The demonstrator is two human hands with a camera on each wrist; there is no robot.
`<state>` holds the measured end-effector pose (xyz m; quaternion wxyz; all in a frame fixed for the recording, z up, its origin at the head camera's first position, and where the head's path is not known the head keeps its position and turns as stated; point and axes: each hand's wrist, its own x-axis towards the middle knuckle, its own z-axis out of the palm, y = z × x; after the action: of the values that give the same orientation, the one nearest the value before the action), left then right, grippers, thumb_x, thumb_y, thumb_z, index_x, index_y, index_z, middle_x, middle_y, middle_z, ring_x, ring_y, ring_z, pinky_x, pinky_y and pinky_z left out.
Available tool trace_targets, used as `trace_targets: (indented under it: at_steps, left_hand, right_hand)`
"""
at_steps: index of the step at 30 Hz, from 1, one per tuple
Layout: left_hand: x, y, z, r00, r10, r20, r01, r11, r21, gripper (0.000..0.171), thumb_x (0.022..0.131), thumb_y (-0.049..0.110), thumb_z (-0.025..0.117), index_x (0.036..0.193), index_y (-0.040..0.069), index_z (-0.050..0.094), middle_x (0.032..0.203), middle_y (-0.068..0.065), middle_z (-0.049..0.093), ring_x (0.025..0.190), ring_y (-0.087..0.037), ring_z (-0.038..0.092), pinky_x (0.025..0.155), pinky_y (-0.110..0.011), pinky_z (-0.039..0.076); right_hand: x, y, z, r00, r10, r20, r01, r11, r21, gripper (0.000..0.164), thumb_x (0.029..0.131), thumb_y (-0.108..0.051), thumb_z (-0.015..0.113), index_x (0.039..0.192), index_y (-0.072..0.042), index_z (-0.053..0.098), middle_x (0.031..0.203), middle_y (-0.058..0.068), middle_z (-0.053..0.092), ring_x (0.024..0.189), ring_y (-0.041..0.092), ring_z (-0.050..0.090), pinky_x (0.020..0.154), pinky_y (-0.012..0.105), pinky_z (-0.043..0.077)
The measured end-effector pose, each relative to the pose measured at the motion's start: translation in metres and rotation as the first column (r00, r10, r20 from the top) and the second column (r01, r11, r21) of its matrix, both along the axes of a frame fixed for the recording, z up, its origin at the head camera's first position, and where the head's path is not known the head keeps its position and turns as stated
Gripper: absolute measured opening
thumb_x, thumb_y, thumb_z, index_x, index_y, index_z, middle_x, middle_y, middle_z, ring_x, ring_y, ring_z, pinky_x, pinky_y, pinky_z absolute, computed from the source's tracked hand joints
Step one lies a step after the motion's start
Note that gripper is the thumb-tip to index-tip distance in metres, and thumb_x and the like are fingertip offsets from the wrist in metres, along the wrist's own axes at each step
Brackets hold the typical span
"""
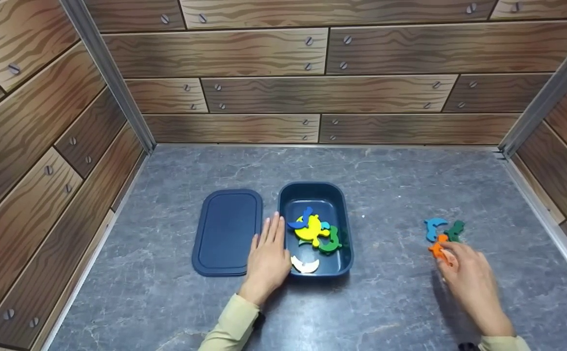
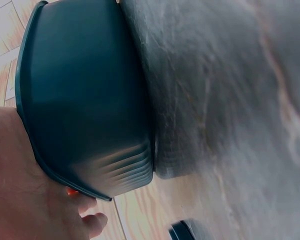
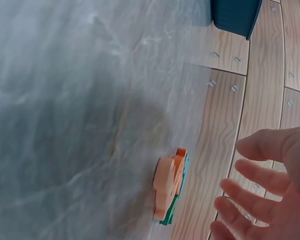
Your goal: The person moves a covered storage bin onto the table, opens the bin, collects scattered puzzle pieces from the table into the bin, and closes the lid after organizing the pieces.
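Observation:
My left hand [image 1: 269, 261] lies with straight fingers along the left rim of a dark blue lidded-type box [image 1: 344, 204]. In the box are a yellow turtle-shaped piece [image 1: 307, 231], a blue piece [image 1: 306, 219], a green piece [image 1: 333, 242] and a pale crescent-shaped piece [image 1: 305, 265]. Over to the right, my right hand [image 1: 471, 280] hovers by an orange animal-shaped piece [image 1: 438, 247]. Its fingers are spread and loosely bent in the right wrist view, apart from a peach piece [image 3: 163, 187]. Beside the orange one lie a light blue piece [image 1: 432, 230] and a dark green piece [image 1: 455, 230].
A flat dark blue lid [image 1: 227, 231] lies left of the box on the grey marbled table [image 1: 385, 302]. Wood-patterned walls [image 1: 263, 97] enclose the back and both sides, with metal strips along their corners.

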<state>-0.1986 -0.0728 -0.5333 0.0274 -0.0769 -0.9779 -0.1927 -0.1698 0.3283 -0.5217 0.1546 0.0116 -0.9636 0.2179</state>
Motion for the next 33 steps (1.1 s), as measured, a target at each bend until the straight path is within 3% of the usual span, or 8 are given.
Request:
trace_targets:
  at_steps: [5,14,25,33]
  left_hand:
    - [0.0,0.0,-0.002,1.0,0.001,0.004,-0.001,1.0,0.002,0.065,0.098,0.019,0.043,0.158,0.011,0.021,0.164,0.0,0.009,0.15,-0.023,0.009,0.116,-0.052,0.018]
    - [0.0,0.0,0.0,1.0,0.003,0.009,-0.003,1.0,-0.001,0.065,0.098,0.02,0.044,0.158,0.012,0.02,0.165,0.001,0.009,0.15,-0.022,0.008,0.116,-0.052,0.018]
    - [-0.002,0.0,0.0,1.0,0.002,0.01,-0.002,1.0,0.017,0.065,0.098,0.019,0.043,0.158,0.011,0.019,0.165,0.0,0.008,0.15,-0.023,0.007,0.116,-0.052,0.018]
    - [-0.001,0.0,-0.001,1.0,-0.002,0.0,0.002,1.0,0.015,0.065,0.098,0.019,0.044,0.158,0.011,0.02,0.164,-0.001,0.01,0.15,-0.024,0.009,0.116,-0.053,0.018]
  right_hand:
    - [0.001,0.007,-0.005,0.991,-0.015,0.133,0.012,1.0,0.024,0.051,0.079,-0.009,0.078,0.123,0.008,0.06,0.124,0.036,0.052,0.104,0.052,0.049,0.083,0.062,0.039]
    - [-0.003,0.015,-0.009,0.948,-0.032,0.318,0.029,0.999,0.015,0.061,0.081,-0.017,0.079,0.131,0.009,0.054,0.128,0.039,0.045,0.107,0.056,0.046,0.083,0.065,0.041]
    - [-0.009,0.019,-0.01,0.943,-0.048,0.329,0.043,0.999,0.022,0.055,0.083,-0.013,0.077,0.128,0.01,0.056,0.111,0.033,0.055,0.096,0.05,0.053,0.074,0.059,0.045]
    - [-0.011,0.023,-0.01,0.936,-0.055,0.348,0.05,0.999,0.022,0.049,0.085,-0.014,0.076,0.125,0.009,0.059,0.11,0.033,0.059,0.092,0.048,0.056,0.073,0.058,0.046]
